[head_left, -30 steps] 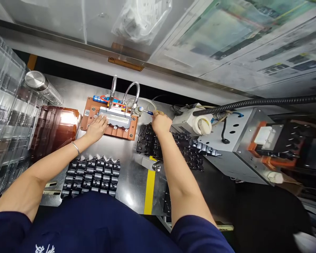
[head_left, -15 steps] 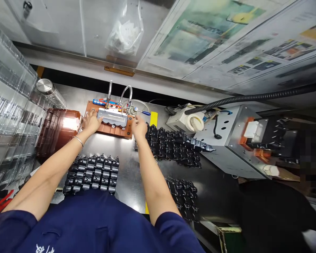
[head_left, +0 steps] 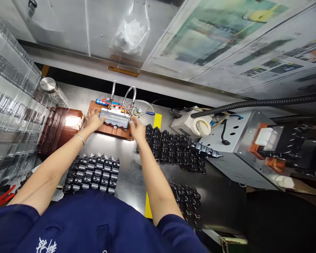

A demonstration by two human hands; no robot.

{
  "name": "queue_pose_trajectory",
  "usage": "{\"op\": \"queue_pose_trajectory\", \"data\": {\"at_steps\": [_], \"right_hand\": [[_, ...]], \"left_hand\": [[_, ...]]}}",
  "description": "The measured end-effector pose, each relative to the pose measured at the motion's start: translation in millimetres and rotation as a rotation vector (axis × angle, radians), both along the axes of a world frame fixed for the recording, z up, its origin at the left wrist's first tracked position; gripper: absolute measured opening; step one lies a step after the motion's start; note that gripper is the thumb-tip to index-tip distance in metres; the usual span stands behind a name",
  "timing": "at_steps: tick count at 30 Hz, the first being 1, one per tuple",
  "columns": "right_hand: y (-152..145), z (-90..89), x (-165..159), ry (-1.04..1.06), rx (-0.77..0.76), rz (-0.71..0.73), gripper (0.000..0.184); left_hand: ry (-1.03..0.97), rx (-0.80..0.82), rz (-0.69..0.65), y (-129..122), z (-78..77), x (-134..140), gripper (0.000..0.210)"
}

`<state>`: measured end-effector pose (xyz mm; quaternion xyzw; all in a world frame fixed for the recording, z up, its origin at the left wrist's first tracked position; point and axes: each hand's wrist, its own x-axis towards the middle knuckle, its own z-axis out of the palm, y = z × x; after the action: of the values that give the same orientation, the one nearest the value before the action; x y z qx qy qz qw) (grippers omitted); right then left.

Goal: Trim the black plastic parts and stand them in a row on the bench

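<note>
A brown fixture (head_left: 113,134) with a grey metal block (head_left: 115,118) on top stands at the back of the steel bench. My left hand (head_left: 94,122) lies over the fixture's left end, fingers spread and thumb by the block. At the opposite end, my right hand (head_left: 138,130) rests with fingers apart, touching the fixture beside the block's right side. Neither hand holds anything that I can see. Two flexible metal hoses (head_left: 113,92) rise behind the block.
Ridged black parts lie in a left group (head_left: 94,174), a right group (head_left: 174,147) and a front right group (head_left: 187,202). Clear trays (head_left: 12,105) are stacked at left by a glass bottle (head_left: 55,92) and brown wrapped stack (head_left: 60,130). A grey machine box (head_left: 226,140) stands right.
My right hand, blurred and slightly raised before, has come down onto the fixture's right end. The left hand stays on its end. The whole view has shifted slightly.
</note>
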<state>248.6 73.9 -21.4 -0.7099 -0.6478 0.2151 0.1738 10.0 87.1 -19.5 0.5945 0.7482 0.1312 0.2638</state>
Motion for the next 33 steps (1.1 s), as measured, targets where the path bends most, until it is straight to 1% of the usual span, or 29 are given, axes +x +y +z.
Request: {"op": "queue_pose_trajectory", "data": {"at_steps": [2,3,4,6,8,9,11,13,15,17,18,19,20,21,22,23,24,25,27,29,30,31,32,33], "right_hand": [[-27.9,-6.5,-25.3,0.109,-0.007,0.001,0.047],[-42.8,-6.7,-34.3,0.157,-0.006,-0.011,0.05],[-58.2,-5.0,-39.9,0.193,-0.001,-0.021,0.054],[-90.4,3.4,-41.5,0.282,0.012,-0.039,0.059],[-121.2,15.9,-34.1,0.376,0.017,-0.041,0.052],[-134.7,22.6,-29.6,0.41,0.012,-0.034,0.046],[-156.5,36.1,-24.8,0.43,-0.022,-0.01,0.035],[-173.7,49.6,-32.0,0.41,-0.084,0.022,0.028],[-191.3,65.2,-53.2,0.405,-0.152,0.07,0.021],[-211.2,84.0,-81.1,0.425,-0.208,0.165,0.014],[-221.0,94.0,-93.5,0.468,-0.249,0.245,0.012],[-229.7,103.6,-102.7,0.549,-0.313,0.351,0.014],[-236.4,112.0,-107.7,0.68,-0.414,0.479,0.021],[-240.4,118.3,-108.3,0.817,-0.521,0.596,0.029],[-241.2,121.9,-104.9,0.939,-0.61,0.675,0.035],[-238.6,122.3,-99.0,1.025,-0.663,0.702,0.038],[-233.1,119.6,-92.2,1.049,-0.657,0.672,0.039],[-225.2,114.3,-86.3,1.01,-0.588,0.604,0.039],[-206.5,98.9,-82.6,0.798,-0.37,0.492,0.039],[-189.7,82.7,-93.7,0.591,-0.205,0.484,0.038],[-182.9,76.0,-104.8,0.521,-0.166,0.511,0.036],[-176.9,70.6,-119.3,0.474,-0.147,0.541,0.033],[-171.1,66.5,-136.4,0.436,-0.137,0.569,0.032],[-165.0,63.3,-155.4,0.388,-0.12,0.593,0.032]], "left_hand": [[-0.011,0.034,-0.002,-11.5,0.6,1.3,0.052],[-0.021,0.059,-0.008,-23.5,2.0,1.5,0.052],[-0.034,0.088,-0.02,-39.8,4.2,1.0,0.053],[-0.076,0.165,-0.061,-82.4,10.7,-3.2,0.054],[-0.124,0.272,-0.11,-130.3,19.5,-12.1,0.055],[-0.154,0.358,-0.159,-152.8,24.6,-17.6,0.053],[-0.198,0.494,-0.26,-189.6,35.5,-28.6,0.045],[-0.22,0.58,-0.339,-213.1,45.2,-36.8,0.038],[-0.198,0.68,-0.401,-226.2,51.7,-40.8,0.036],[-0.154,0.814,-0.474,-234.3,55.9,-42.1,0.038],[-0.13,0.874,-0.506,-238.0,58.3,-42.9,0.04],[-0.107,0.917,-0.525,-241.8,62.0,-44.8,0.042],[-0.086,0.941,-0.525,-245.9,67.8,-48.3,0.043],[-0.061,0.955,-0.507,-250.2,76.7,-54.1,0.044],[-0.027,0.96,-0.472,-254.7,89.5,-62.4,0.045],[0.01,0.956,-0.424,-259.5,106.8,-73.3,0.045],[0.045,0.952,-0.365,-264.7,128.8,-86.7,0.045],[0.08,0.929,-0.301,-270.3,155.0,-102.1,0.046],[0.149,0.887,-0.132,-281.8,215.9,-136.3,0.051],[0.353,0.943,0.167,-288.1,278.0,-172.1,0.055],[0.46,0.951,0.295,-286.4,305.2,-190.0,0.058],[0.559,0.914,0.32,-280.1,327.7,-207.9,0.064],[0.626,0.892,0.338,-268.9,344.5,-225.9,0.067],[0.693,0.85,0.319,-253.2,354.9,-243.9,0.066]]}}
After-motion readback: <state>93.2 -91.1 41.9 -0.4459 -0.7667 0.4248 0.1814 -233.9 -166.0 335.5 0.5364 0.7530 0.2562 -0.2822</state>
